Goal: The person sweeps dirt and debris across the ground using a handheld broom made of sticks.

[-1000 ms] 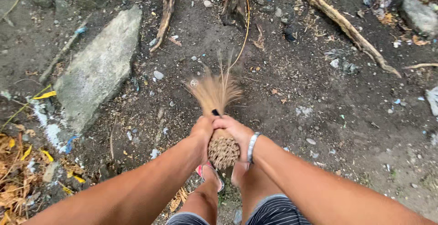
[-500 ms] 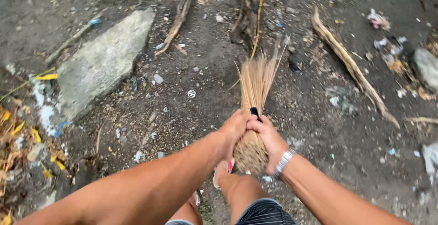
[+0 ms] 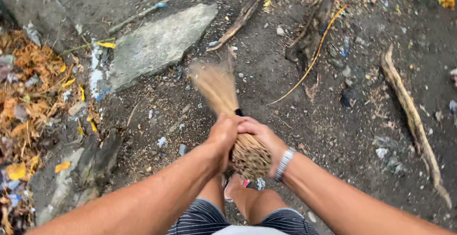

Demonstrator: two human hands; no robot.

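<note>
Broom (image 3: pixel 223 101) of stiff tan sticks sits clamped between our two hands, the left hand (image 3: pixel 223 137) and the right hand (image 3: pixel 259 137) pressed together round its bound upper end, with a metal bracelet (image 3: pixel 284 161) on the right wrist. Its splayed tip is blurred, reaching forward and to the left of the hands, toward a flat grey stone (image 3: pixel 159 42).

We judge that the tip could snag on that stone or on the yellow cord (image 3: pixel 312 61) lying ahead and to the right, bending or snapping sticks. The branch (image 3: pixel 412 120) far to the right and the roots ahead could trip our feet, which stand just under the hands in open sandals.

Underfoot is bare dark ground (image 3: pixel 285 101), packed dirt strewn with pebbles and scraps of litter. A heap of dry leaves (image 3: pixel 28 97) lies well to the left. This is outdoors, in daylight.
</note>
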